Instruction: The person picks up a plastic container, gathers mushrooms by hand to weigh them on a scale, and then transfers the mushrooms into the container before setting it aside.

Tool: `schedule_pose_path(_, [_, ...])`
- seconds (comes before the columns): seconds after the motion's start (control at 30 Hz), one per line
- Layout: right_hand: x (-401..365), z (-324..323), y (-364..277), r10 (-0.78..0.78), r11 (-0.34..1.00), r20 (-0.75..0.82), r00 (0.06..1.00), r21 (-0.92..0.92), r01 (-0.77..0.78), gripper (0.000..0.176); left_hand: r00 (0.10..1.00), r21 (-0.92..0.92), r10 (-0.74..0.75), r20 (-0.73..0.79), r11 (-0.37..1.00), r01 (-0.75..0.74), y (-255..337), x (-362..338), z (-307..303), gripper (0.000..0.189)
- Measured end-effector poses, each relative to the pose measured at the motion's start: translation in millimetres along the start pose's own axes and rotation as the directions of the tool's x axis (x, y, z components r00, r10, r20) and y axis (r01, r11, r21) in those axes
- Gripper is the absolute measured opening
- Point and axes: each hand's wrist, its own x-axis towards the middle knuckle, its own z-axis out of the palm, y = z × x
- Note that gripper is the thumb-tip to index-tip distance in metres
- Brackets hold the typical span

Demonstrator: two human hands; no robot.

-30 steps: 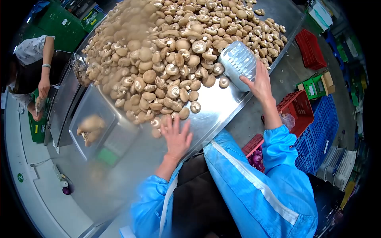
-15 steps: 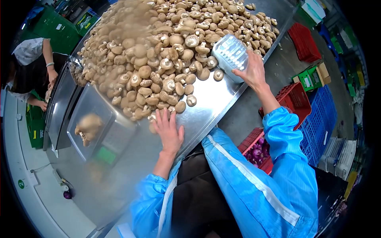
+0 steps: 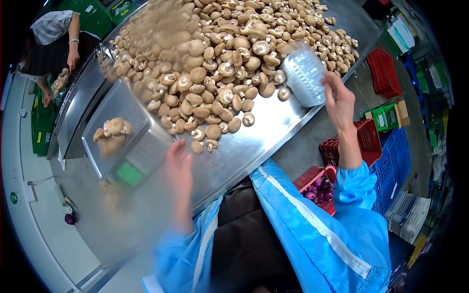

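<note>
My left hand point(image 3: 180, 163), blurred, is over the metal table point(image 3: 264, 136) just short of the near edge of a large heap of brown mushrooms point(image 3: 210, 63). Its fingers look loosely apart, with nothing visible in them. My right hand point(image 3: 340, 97) has its curled thumb and fingers at the right edge of a stack of clear plastic trays point(image 3: 304, 73). This stack stands beside the heap, close to the table's right edge. A few mushrooms sit on a clear, shallow pan point(image 3: 100, 163) at the left, above a green display point(image 3: 129, 174); part of this is smeared.
Across the table at upper left, another person's hand point(image 3: 73, 59) is by some mushrooms. Red crates point(image 3: 383, 73) stand on the floor at right, one with purple onions point(image 3: 320, 190). A blue crate point(image 3: 393, 161) and a green box point(image 3: 386, 117) are beside them.
My left hand has drawn back from the heap toward the left. My right hand has shifted from around the stack to its right edge. The view has turned slightly.
</note>
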Motion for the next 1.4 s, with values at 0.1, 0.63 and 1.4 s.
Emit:
schedule_pose_path(0.1, [-34, 20, -47, 0.022, 0.902, 0.434, 0.901, 0.380, -0.205, 0.026, 0.982, -0.287, -0.140, 0.125, 0.943, 0.171, 7, 3, -8, 0.046])
schedule_pose_path(0.63, [-162, 137, -60, 0.228, 0.409, 0.971, 0.076, -0.025, -0.912, 0.046, 0.473, -0.362, -0.786, 0.399, 0.339, 0.869, -72, -52, -17, 0.025])
schedule_pose_path(1.4, [-88, 225, -42, 0.349, 0.433, 0.674, 0.651, 0.500, -0.750, 0.026, 0.834, -0.417, -0.518, 0.189, 0.727, 0.546, -93, 80, 53, 0.025])
